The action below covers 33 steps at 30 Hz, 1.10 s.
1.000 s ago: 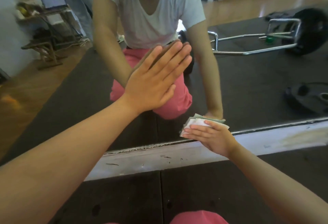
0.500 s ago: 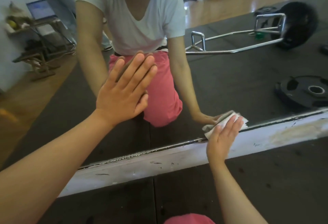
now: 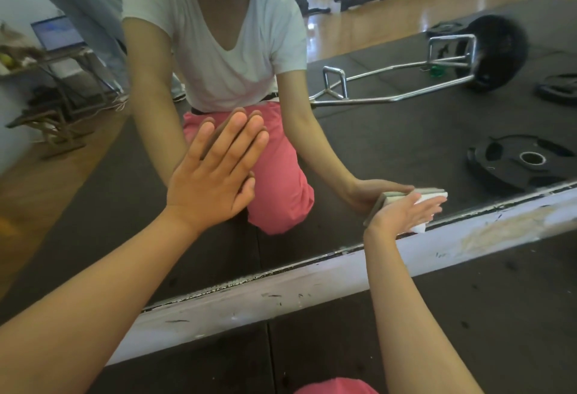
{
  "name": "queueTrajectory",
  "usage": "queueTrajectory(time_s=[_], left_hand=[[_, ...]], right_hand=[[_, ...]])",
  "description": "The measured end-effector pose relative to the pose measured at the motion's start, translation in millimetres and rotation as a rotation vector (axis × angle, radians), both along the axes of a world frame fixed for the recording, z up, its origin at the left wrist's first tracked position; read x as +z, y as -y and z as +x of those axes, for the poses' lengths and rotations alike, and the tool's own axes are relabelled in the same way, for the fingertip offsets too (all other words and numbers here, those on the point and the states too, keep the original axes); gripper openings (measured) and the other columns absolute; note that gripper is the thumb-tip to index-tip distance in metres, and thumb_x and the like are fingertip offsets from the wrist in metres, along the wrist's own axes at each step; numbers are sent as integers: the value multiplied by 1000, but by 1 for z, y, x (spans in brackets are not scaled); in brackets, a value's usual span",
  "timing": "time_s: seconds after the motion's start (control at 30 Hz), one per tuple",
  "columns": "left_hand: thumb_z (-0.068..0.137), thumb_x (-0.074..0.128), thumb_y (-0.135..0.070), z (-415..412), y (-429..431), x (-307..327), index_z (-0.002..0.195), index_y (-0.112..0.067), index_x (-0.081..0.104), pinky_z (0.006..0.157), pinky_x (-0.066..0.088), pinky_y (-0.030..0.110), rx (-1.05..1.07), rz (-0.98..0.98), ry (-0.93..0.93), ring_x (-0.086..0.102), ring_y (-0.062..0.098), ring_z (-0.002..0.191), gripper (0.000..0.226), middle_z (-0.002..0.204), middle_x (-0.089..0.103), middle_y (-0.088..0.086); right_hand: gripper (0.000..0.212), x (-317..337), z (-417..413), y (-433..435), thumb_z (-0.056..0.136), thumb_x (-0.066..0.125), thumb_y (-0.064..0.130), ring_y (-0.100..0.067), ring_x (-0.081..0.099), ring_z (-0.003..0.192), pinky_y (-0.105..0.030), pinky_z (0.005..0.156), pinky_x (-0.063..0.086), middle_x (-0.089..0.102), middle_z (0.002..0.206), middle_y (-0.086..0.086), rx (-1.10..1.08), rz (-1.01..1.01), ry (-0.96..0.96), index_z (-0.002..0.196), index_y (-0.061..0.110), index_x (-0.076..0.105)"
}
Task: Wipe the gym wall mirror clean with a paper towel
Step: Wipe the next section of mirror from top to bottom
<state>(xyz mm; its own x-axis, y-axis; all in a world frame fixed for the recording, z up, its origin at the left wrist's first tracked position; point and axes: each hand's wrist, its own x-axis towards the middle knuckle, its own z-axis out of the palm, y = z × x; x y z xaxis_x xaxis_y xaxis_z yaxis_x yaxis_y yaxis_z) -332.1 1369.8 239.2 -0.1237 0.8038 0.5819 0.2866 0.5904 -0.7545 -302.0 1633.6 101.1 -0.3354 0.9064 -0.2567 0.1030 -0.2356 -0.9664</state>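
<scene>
left grip [image 3: 212,181] flat on mirror [image 3: 406,131], fingers straight, holding nothing | right grip [image 3: 402,215] fingers straight, pressing paper towel [image 3: 434,198] to glass at lower edge | paper towel under fingers, white edge past fingertips

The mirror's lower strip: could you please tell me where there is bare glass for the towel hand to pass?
Bare glass of the mirror lies between the left hand and the right hand, above the white ledge, and again right of the paper towel along that ledge. It is blocked only where the left hand lies flat on the glass.
</scene>
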Motion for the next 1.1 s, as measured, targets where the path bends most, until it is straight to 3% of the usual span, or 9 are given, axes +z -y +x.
queueTrajectory(time_s=[0.03,0.1,0.37,0.47,0.6,0.73,0.9,1.0,1.1], left_hand=[[97,37,-32,0,0,0,156,-4,24,124,8,47,-1,1,3,7,28,154,67,167,6,12],[97,37,-32,0,0,-1,156,-4,25,124,8,48,-1,1,2,7,28,154,66,167,8,12],[95,41,-28,6,-3,3,157,-6,24,124,8,46,-48,58,70,9,26,154,68,167,10,9],[94,42,-26,15,-6,8,157,-8,26,124,8,44,-34,87,149,10,24,154,67,167,11,7],[89,45,-28,35,-17,25,150,-9,37,121,10,41,-16,121,246,26,25,147,64,160,28,9],[90,48,-28,41,-41,89,145,-8,47,120,12,41,-82,145,173,29,26,145,59,156,38,12],[90,51,-25,37,-64,202,145,-2,41,123,2,38,-171,463,131,19,28,147,61,156,34,16],[90,59,-18,32,-71,260,148,-2,36,123,1,40,-187,461,97,17,29,147,65,156,33,19],[92,60,-15,18,-73,289,150,-4,31,125,2,41,-139,461,74,15,29,150,66,159,27,16]], right_hand=[[55,10,-1,1,111,22,30,-21,-9,154,-31,121,-12,-8,168,-3,-60,-32,-74,160,20,-2],[56,38,-3,10,109,22,32,-21,-8,154,-42,123,-5,-6,168,-3,-80,56,-148,160,22,0],[63,149,0,16,100,26,38,-23,-7,154,-47,120,-6,-1,168,-7,31,560,-274,159,21,13],[63,191,0,15,99,28,35,-28,-7,154,-53,119,-5,0,167,-10,71,738,-211,159,20,14],[61,232,2,13,105,33,30,-30,-8,154,-53,120,-5,-3,167,-10,113,848,-115,159,18,9],[62,238,6,12,101,25,35,-29,-11,153,-50,119,-8,-6,167,-9,150,856,-87,159,20,6],[63,273,5,0,99,19,37,-28,-13,153,-48,119,-10,-8,167,-8,155,938,-109,158,23,5],[57,310,-1,0,105,13,42,-28,-14,153,-48,119,-13,-11,167,-6,116,963,-59,158,26,-1],[65,338,-5,34,96,2,50,-30,-8,154,-44,116,-22,-2,167,-10,43,999,-131,157,27,5]])
